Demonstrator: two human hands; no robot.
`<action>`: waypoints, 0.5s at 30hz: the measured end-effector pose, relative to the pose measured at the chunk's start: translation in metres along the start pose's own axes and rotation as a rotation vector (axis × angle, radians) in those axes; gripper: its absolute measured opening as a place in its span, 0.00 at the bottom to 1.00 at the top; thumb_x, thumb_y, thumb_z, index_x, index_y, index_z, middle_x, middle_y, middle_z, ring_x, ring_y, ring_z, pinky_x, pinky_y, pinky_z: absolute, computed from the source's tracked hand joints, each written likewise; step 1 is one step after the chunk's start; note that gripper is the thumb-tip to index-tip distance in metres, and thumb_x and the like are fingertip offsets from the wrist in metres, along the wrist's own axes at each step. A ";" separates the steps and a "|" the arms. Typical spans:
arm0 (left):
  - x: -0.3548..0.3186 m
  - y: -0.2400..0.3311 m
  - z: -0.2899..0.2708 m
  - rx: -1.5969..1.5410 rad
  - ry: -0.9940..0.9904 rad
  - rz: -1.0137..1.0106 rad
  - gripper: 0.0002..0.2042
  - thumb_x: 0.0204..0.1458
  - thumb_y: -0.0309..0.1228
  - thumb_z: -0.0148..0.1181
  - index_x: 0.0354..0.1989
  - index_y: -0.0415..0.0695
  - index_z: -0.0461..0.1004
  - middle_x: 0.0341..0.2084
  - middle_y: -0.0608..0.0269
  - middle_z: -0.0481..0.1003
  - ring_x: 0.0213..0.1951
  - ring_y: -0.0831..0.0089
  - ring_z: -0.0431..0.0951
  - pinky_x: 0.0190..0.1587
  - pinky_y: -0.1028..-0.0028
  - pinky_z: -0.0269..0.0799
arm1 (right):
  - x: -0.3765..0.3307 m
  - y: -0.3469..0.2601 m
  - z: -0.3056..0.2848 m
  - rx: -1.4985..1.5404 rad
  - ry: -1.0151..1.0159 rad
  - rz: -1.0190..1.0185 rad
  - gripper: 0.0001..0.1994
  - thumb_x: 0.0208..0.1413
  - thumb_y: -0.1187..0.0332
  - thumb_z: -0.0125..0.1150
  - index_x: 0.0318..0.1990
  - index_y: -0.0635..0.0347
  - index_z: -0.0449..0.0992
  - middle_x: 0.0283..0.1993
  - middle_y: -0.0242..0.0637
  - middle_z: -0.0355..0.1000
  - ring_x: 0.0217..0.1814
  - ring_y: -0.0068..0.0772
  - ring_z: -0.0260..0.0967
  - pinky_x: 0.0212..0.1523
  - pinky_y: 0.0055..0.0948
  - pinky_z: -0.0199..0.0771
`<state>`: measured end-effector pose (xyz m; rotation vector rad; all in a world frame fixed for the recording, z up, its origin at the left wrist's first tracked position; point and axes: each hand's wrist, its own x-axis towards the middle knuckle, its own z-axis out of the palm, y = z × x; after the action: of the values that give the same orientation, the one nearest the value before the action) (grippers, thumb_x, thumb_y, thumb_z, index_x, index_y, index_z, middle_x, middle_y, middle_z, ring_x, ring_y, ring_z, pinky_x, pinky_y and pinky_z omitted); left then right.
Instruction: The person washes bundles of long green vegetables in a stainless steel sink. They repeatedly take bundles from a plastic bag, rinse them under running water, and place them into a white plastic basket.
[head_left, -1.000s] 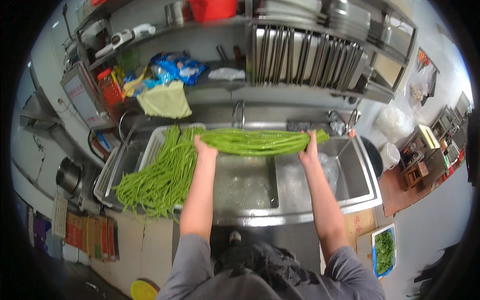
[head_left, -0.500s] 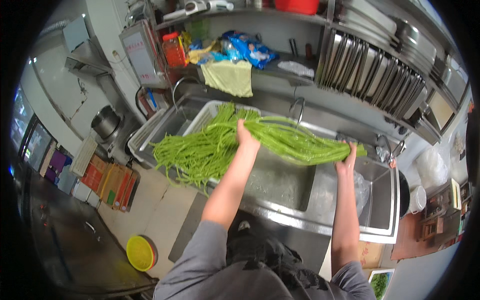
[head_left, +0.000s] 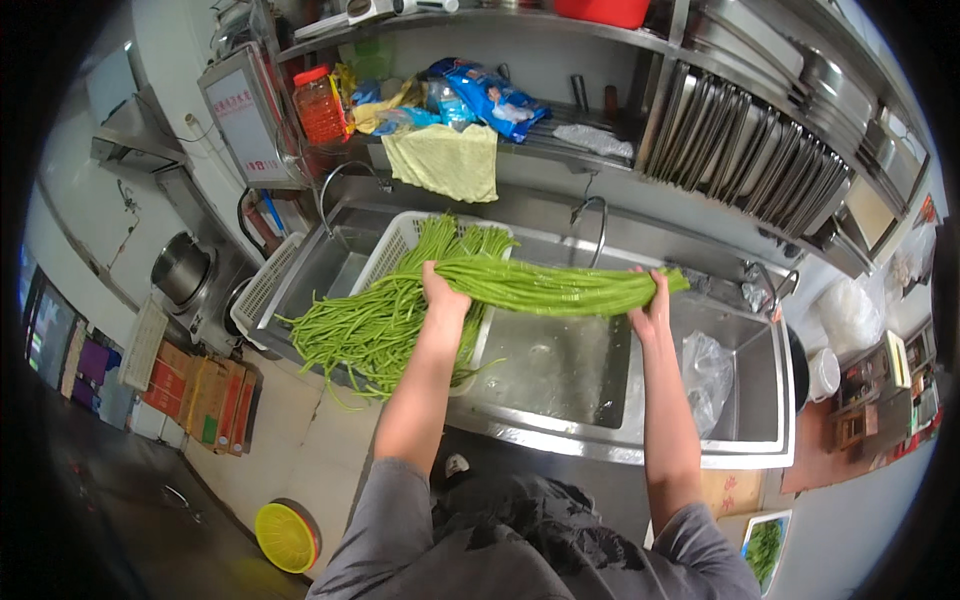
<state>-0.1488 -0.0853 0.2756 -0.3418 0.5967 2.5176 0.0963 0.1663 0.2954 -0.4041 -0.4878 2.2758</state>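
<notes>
A bundle of long green beans (head_left: pixel 555 290) stretches level above the middle sink basin (head_left: pixel 545 380), which has water in it. My left hand (head_left: pixel 443 290) is closed round its left end, and my right hand (head_left: pixel 652 305) grips it near the right end. Left of the bundle, more long beans (head_left: pixel 345 345) lie heaped over a white plastic basket (head_left: pixel 385 248), with loose tips hanging over the sink's front edge. My left hand is right over this heap.
Behind the middle basin rises a curved faucet (head_left: pixel 602 230). The right basin holds a clear plastic bag (head_left: pixel 705 375). A yellow cloth (head_left: pixel 440 165) hangs from the shelf, beside metal trays (head_left: pixel 745 150) standing in a row. A yellow basin (head_left: pixel 285 535) sits on the floor.
Both hands have moved left with the bundle, and the right hand has come closer to the left. The beans between them now lie straighter and tighter together. The view has shifted slightly.
</notes>
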 end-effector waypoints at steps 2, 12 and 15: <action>0.006 0.028 0.011 -0.001 0.025 -0.004 0.21 0.50 0.42 0.48 0.49 0.42 0.67 0.44 0.55 0.71 0.43 0.57 0.71 0.47 0.56 0.68 | 0.018 0.019 0.005 0.023 0.004 0.074 0.12 0.52 0.65 0.58 0.42 0.59 0.67 0.43 0.37 0.69 0.49 0.39 0.67 0.57 0.37 0.66; 0.056 0.166 -0.031 0.000 0.091 0.113 0.24 0.54 0.48 0.44 0.52 0.42 0.65 0.52 0.54 0.65 0.50 0.57 0.66 0.52 0.54 0.62 | 0.059 0.166 0.071 -0.246 -0.035 0.186 0.17 0.55 0.57 0.57 0.43 0.62 0.70 0.42 0.39 0.70 0.46 0.33 0.67 0.50 0.30 0.69; 0.038 0.201 -0.034 0.078 0.081 0.203 0.26 0.55 0.50 0.42 0.55 0.43 0.63 0.53 0.55 0.64 0.53 0.57 0.64 0.53 0.53 0.61 | 0.065 0.204 0.108 -0.306 -0.095 0.199 0.19 0.54 0.54 0.57 0.44 0.62 0.70 0.39 0.37 0.70 0.41 0.32 0.69 0.44 0.30 0.73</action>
<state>-0.2856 -0.2390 0.3021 -0.3727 0.7950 2.6740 -0.1184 0.0604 0.2870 -0.5170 -0.8853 2.4242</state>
